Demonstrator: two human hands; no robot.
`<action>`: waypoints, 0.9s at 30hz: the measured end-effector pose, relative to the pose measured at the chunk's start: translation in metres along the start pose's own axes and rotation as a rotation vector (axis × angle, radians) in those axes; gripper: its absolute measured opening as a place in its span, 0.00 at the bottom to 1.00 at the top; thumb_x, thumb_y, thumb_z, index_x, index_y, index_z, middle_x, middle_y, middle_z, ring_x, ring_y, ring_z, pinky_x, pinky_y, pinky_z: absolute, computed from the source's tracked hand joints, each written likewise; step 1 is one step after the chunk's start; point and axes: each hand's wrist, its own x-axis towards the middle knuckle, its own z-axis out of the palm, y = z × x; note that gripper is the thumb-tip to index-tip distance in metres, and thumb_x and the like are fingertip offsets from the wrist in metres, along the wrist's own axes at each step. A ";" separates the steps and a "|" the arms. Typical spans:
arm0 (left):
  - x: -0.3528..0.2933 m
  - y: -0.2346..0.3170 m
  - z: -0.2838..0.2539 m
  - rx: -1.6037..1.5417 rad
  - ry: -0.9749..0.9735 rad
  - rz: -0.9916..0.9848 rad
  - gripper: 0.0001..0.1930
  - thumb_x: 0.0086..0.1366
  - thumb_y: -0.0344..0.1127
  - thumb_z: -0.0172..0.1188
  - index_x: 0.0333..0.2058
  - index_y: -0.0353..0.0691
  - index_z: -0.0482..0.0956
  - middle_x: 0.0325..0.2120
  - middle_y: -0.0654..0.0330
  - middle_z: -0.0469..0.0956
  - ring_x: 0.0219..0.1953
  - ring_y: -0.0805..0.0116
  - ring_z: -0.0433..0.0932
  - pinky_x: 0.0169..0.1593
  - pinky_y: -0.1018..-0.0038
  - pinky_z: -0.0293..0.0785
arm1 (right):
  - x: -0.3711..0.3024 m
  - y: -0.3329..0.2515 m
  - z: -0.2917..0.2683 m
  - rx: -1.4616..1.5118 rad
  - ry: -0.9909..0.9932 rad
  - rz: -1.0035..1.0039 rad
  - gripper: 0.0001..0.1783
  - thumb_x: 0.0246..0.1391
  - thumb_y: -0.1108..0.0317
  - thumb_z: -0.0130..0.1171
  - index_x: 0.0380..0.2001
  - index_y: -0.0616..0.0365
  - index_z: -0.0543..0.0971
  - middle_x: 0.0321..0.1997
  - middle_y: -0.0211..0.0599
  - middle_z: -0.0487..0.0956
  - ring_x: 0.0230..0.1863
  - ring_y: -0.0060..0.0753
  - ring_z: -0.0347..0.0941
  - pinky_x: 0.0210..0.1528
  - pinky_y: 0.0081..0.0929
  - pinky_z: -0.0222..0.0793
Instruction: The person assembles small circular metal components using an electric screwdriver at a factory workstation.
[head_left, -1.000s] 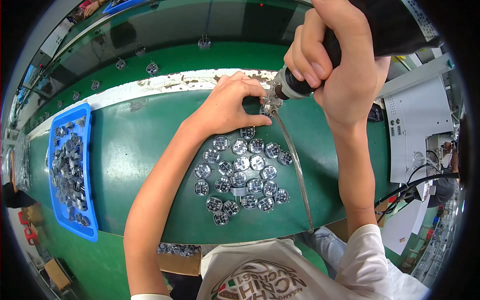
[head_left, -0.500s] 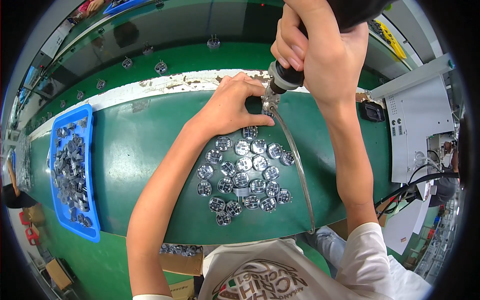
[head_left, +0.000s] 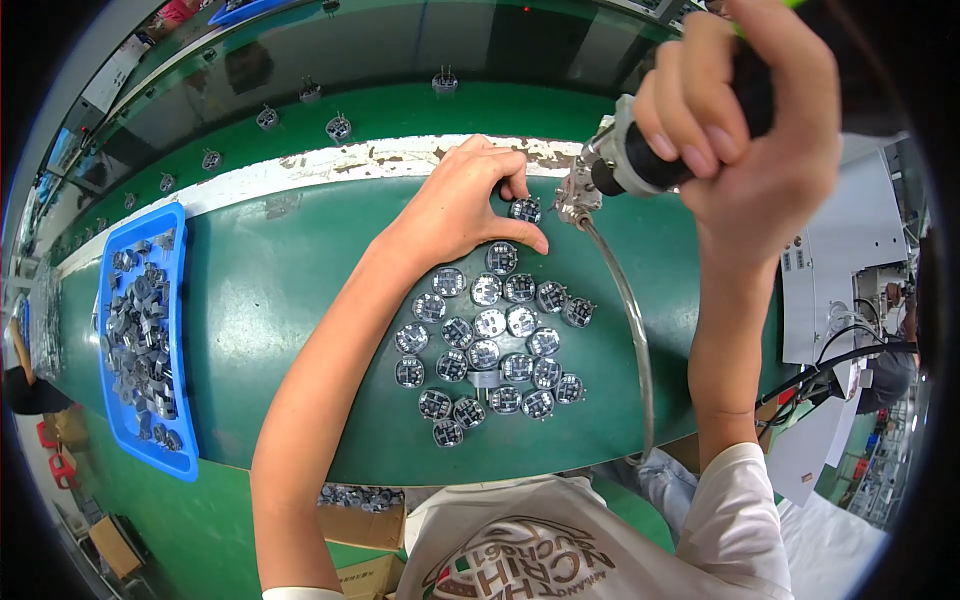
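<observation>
My left hand (head_left: pixel 465 205) rests on the bench, its curled fingertips touching the upper edge of a small round plug part (head_left: pixel 525 209). The thumb stretches out below that part, apart from it. My right hand (head_left: pixel 735 130) grips a black power screwdriver (head_left: pixel 655 148), raised to the right of the part. A metal screw-feeding head (head_left: pixel 577 192) sits at the tool's tip, with a clear feed tube (head_left: pixel 632 310) curving down from it. Several round grey plug parts with circuit boards showing (head_left: pixel 484 354) lie below my left hand; one grey part (head_left: pixel 485 379) lies on its side with pins showing.
A blue tray (head_left: pixel 181 300) heaped with grey parts stands at the left of the green bench (head_left: pixel 260 330). Past a chipped white ledge (head_left: pixel 330 165), a green conveyor (head_left: pixel 400 120) carries spaced plug parts. A white machine housing (head_left: pixel 840 260) stands at right, with black cables.
My right hand has lifted the screwdriver away to the right, off the plug part by my left hand. The feed tube swung right. My left hand has stayed nearly in place.
</observation>
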 end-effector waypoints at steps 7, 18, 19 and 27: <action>0.003 0.002 0.000 0.008 -0.015 0.000 0.27 0.42 0.44 0.84 0.29 0.37 0.72 0.30 0.60 0.74 0.40 0.58 0.69 0.47 0.63 0.70 | 0.012 0.026 -0.011 -0.022 -0.153 -0.085 0.12 0.66 0.66 0.55 0.30 0.60 0.70 0.08 0.24 0.62 0.06 0.17 0.53 0.11 0.20 0.53; 0.003 -0.002 0.003 -0.024 0.027 0.027 0.30 0.40 0.50 0.83 0.25 0.38 0.71 0.26 0.59 0.74 0.36 0.57 0.68 0.44 0.62 0.68 | 0.008 0.034 -0.002 0.048 -0.086 0.023 0.10 0.67 0.66 0.58 0.33 0.60 0.74 0.10 0.22 0.63 0.08 0.15 0.55 0.12 0.19 0.52; 0.003 -0.002 0.003 -0.025 0.027 0.027 0.30 0.40 0.50 0.83 0.25 0.38 0.71 0.26 0.59 0.74 0.36 0.57 0.68 0.44 0.62 0.68 | 0.009 0.035 -0.003 0.047 -0.086 0.023 0.10 0.67 0.66 0.58 0.33 0.60 0.74 0.10 0.22 0.63 0.08 0.15 0.55 0.12 0.19 0.52; 0.003 0.001 0.004 -0.028 0.050 0.009 0.29 0.41 0.49 0.83 0.24 0.36 0.71 0.24 0.58 0.73 0.35 0.55 0.67 0.43 0.62 0.68 | 0.028 0.048 -0.004 0.071 -0.234 -0.009 0.12 0.66 0.67 0.60 0.28 0.58 0.74 0.11 0.22 0.65 0.08 0.15 0.56 0.13 0.20 0.52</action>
